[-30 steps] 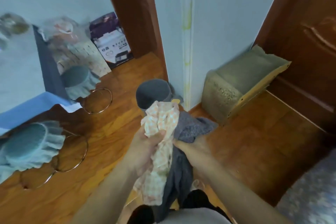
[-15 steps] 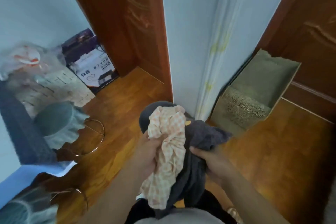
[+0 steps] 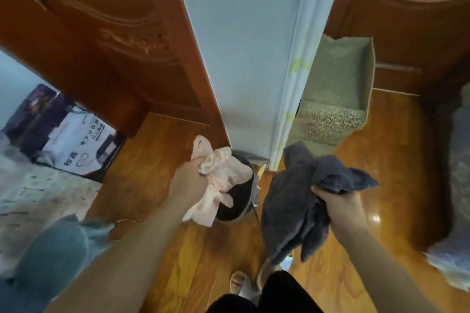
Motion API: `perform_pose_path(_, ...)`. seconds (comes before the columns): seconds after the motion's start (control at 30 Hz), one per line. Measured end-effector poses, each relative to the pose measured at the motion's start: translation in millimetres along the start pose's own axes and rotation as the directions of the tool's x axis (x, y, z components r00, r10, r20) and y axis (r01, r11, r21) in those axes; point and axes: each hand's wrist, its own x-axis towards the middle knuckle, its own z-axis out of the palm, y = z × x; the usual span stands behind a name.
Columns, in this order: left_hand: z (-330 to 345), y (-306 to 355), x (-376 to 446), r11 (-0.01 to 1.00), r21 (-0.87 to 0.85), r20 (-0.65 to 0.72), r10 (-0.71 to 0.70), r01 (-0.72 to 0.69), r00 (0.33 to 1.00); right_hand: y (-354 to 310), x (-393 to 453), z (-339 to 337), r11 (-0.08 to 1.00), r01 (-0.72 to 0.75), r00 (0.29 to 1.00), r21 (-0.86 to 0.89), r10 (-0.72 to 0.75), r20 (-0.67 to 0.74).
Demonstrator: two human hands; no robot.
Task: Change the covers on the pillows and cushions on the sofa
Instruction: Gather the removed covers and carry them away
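Hanging lengthwise, grey cover, checked cover

Wooden floor bears bucket, printed box.

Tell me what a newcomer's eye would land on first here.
Two bunched cloths at the centre: the left hand grips a pink checked cover over a dark bin, and the right hand grips a dark grey cover beside it. Behind them a pale blue wall corner stands between two carved wooden doors.
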Motion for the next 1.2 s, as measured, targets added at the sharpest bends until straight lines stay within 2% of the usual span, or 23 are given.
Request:
perform_pose_path(0.07,-1,4,17,0.982,-0.184,0.016,-0.038,0.04,0.999,1,13,9,1.0,-0.003,1.0,0.006,0.003,-0.031)
perform_pose_path(0.13,5,5,34,0.924,-0.378,0.054,-0.048,0.065,0.997,5,22,22,1.0,-0.015,0.999,0.004,0.015,-0.05)
perform_pose_path(0.2,17,2,52,0.876,-0.474,0.062,-0.062,0.084,0.996,12,28,35,1.0,-0.014,0.998,-0.009,0.014,-0.067)
perform_pose_path(0.27,42,-15,74,0.898,-0.433,0.062,-0.061,0.082,0.996,26,33,48,1.0,0.0,0.996,-0.023,-0.002,-0.086)
perform_pose_path(0.4,108,-84,127,0.985,-0.167,0.066,-0.034,0.045,0.997,73,46,77,0.999,0.015,0.988,-0.039,-0.021,-0.153)
perform_pose_path(0.53,168,-153,173,0.993,0.12,0.18,-0.025,0.004,0.983,120,54,107,0.997,0.046,0.979,-0.057,-0.057,-0.194)
perform_pose_path(0.6,198,-175,186,0.995,0.088,0.364,0.02,-0.056,0.931,135,53,120,0.996,0.056,0.978,-0.074,-0.07,-0.198)
perform_pose_path(0.67,217,-190,189,1.0,-0.02,0.589,0.027,-0.019,0.808,144,47,130,0.993,0.059,0.976,-0.099,-0.078,-0.201)
perform_pose_path(0.7,224,-195,188,0.999,-0.032,0.646,0.02,0.001,0.763,147,43,135,0.992,0.057,0.977,-0.108,-0.078,-0.197)
perform_pose_path(0.77,226,-196,176,0.991,-0.099,0.683,0.005,0.086,0.731,150,34,142,0.992,0.041,0.98,-0.117,-0.063,-0.189)
perform_pose_path(0.83,210,-190,152,0.92,-0.3,0.703,0.035,0.252,0.711,151,25,150,0.995,0.025,0.983,-0.098,-0.042,-0.178)
perform_pose_path(0.87,197,-186,139,0.826,-0.412,0.734,0.051,0.384,0.678,150,21,156,0.997,0.022,0.985,-0.077,-0.035,-0.171)
perform_pose_path(0.93,167,-183,117,0.617,-0.512,0.802,0.093,0.598,0.59,146,18,171,0.999,0.02,0.987,-0.029,-0.025,-0.16)
perform_pose_path(1.03,127,-185,92,0.512,-0.536,0.817,0.115,0.671,0.565,147,21,207,1.0,0.023,0.987,0.018,-0.02,-0.161)
perform_pose_path(1.2,120,-207,89,0.325,-0.591,0.774,-0.027,0.738,0.632,186,65,283,0.986,-0.024,0.991,-0.165,0.002,-0.134)
